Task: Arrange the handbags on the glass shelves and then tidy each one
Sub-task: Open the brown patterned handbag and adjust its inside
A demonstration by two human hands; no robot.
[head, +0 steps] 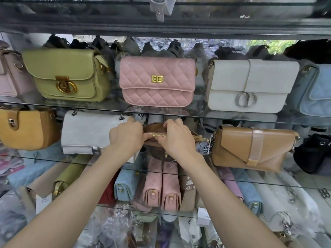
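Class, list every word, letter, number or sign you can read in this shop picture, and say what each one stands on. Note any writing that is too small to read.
"CD": gold clasp on the green bag.
"CD": silver clasp on the white bag.
"BB": metal clasps at the far right edge.
White tag on the bottom shelf: print too small to read.
White card at lower left: writing too blurred to read.
Patterned strap: motifs, no legible words.

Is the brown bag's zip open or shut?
Partly open: the brown bag gapes above its gold zip, which both hands, left and right, pinch.
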